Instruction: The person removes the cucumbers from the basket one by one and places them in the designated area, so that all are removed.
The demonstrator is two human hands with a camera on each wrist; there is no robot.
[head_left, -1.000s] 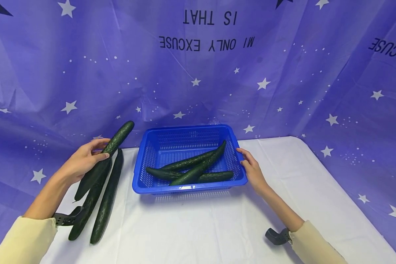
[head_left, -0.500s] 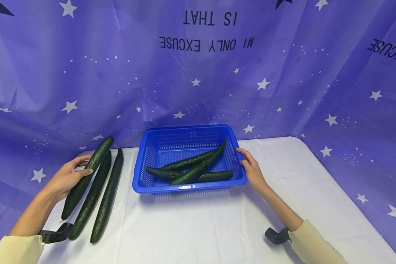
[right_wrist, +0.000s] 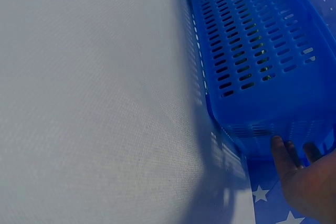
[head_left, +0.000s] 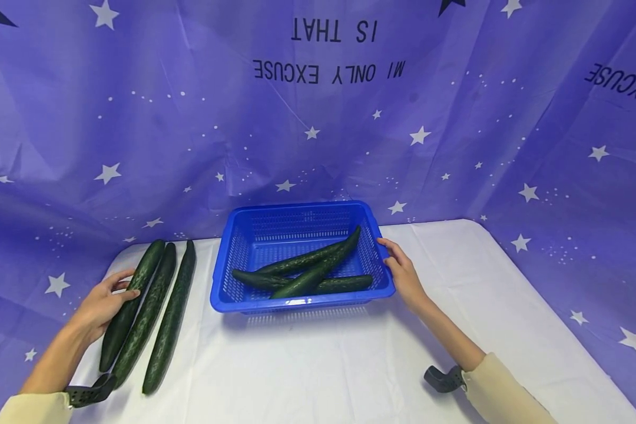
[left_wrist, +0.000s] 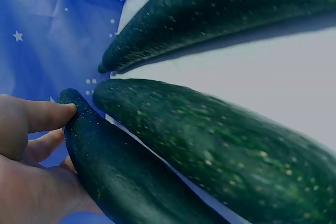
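My left hand (head_left: 98, 309) holds the leftmost cucumber (head_left: 118, 334) at the table's left side, thumb on top and fingers along its outer side. In the left wrist view the thumb and fingers (left_wrist: 39, 114) lie against this cucumber (left_wrist: 115, 166). Right beside it lies a middle cucumber (head_left: 147, 321), and a third cucumber (head_left: 171, 324) rests slightly apart to the right. My right hand (head_left: 405, 277) grips the right end of a blue plastic basket (head_left: 222, 253). Several cucumbers (head_left: 318, 274) lie crossed inside the basket. In the right wrist view its fingers (right_wrist: 283, 156) touch the basket's end.
A white cloth (head_left: 307, 371) covers the table under the basket and cucumbers. Purple star-printed fabric (head_left: 307, 147) hangs behind and along the right side. A black wrist mount (head_left: 91, 393) sits on the left wrist, another black mount (head_left: 444, 378) on the right.
My left hand has brought its cucumber leftward and down, from above the other two to beside them on the table. The right hand and basket have stayed put.
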